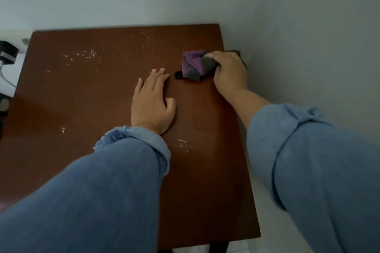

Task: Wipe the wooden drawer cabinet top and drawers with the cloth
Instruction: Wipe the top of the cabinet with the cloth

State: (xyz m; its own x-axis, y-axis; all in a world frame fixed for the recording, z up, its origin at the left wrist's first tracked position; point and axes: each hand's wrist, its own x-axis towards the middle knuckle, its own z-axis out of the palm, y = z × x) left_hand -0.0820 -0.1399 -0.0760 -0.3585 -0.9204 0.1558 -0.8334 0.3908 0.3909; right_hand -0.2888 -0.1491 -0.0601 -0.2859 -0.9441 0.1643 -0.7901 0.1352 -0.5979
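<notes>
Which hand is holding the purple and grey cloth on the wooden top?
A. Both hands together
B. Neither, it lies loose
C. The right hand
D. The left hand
C: the right hand grips the bunched cloth near the wall, while the left hand rests flat and empty on the wooden top.

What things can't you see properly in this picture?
Head view only:
- The drawers: hidden beneath the brown wooden cabinet top, seen from above.
- Part of the purple and grey cloth: covered by the right hand gripping it.
- The small black thing beside the cloth: too small to identify.
- The black device at the left: cut off by the picture edge.
- The wood under the flat left hand.
</notes>
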